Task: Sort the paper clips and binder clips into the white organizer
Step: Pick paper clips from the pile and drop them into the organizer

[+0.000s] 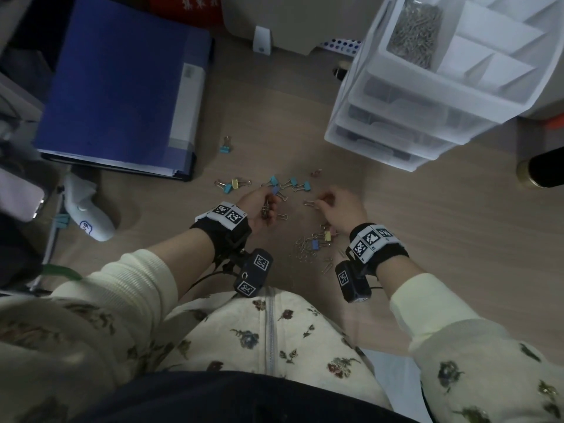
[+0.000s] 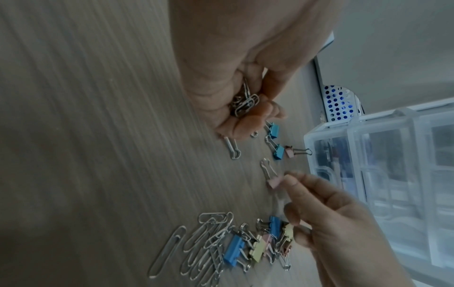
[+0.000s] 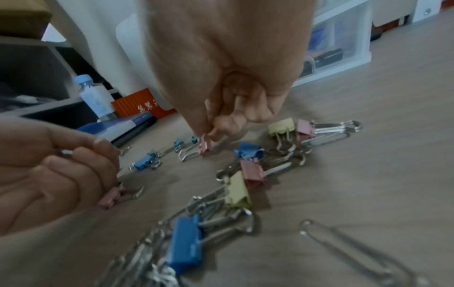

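Note:
My left hand [image 1: 263, 206] is curled round a small bunch of silver paper clips [image 2: 245, 103], held just above the wooden desk. My right hand [image 3: 209, 134] pinches a pink binder clip [image 3: 205, 148] between thumb and forefinger, right at the desk surface. A mixed pile of paper clips and coloured binder clips [image 1: 314, 245] lies just before my right wrist. More binder clips [image 1: 288, 184] are scattered beyond both hands. The white organizer [image 1: 406, 117] stands at the far right, with its open top compartment full of paper clips [image 1: 415, 32].
A blue folder [image 1: 122, 87] lies at the far left, with a lone blue binder clip [image 1: 225, 147] beside it. A white handheld device [image 1: 88, 209] rests at the left edge. A dark cylinder [image 1: 540, 169] stands at the right. One loose paper clip [image 3: 351, 250] lies apart.

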A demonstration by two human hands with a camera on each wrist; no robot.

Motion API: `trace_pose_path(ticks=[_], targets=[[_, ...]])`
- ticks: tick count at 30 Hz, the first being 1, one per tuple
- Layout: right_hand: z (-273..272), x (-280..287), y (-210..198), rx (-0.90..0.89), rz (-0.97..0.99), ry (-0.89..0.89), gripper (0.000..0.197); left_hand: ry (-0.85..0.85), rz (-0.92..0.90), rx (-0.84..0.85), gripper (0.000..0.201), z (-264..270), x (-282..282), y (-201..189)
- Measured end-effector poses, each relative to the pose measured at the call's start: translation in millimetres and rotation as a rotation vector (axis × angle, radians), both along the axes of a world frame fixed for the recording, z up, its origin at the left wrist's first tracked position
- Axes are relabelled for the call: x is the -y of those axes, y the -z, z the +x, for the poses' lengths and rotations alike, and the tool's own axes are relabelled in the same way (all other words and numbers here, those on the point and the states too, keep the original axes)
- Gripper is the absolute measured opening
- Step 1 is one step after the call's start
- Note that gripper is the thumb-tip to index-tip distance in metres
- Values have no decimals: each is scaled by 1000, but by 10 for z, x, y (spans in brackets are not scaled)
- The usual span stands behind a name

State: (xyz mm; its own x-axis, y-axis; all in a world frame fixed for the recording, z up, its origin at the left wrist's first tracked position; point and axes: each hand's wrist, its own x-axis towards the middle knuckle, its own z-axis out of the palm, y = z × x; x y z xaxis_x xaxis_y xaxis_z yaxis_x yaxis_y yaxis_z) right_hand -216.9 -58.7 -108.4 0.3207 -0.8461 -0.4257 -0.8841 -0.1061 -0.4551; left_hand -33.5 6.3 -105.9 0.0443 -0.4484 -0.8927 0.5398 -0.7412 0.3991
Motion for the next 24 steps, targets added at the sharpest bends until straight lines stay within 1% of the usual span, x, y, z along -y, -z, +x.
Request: trace_pose_path(ticks=[3,5,7,10,14,16,18,19,24], targets=[[50,-5,-58,165,1,48,25,-4,3,-1,30,1,8,13],[10,-5,-85,195,-23,66,25,-6,8,-4,30,9,11,17],[-87,-16,-92,155,-43,30,24,-8,15,-11,28,14,14,15],[-255,-104,-85,47,-24,-89,26,-10,20,-17,27,8,16,9],[-350,-274,-109,64,90,-219,43,-6,12,6,29,-44,0,-9],[-345,-340,-97,23,120,-304,48,8,-1,19,30,-67,-18,-36],[-319,-397,-71,-41,73,-375,46,25,-16,26,32,-73,-38,-55],[-301,-419,-69,-51,47,-382,43,26,-20,25,33,-68,-49,-60],[-252,-469,-75,-18,1,-347,29,20,-24,25,35,-63,-94,-74]])
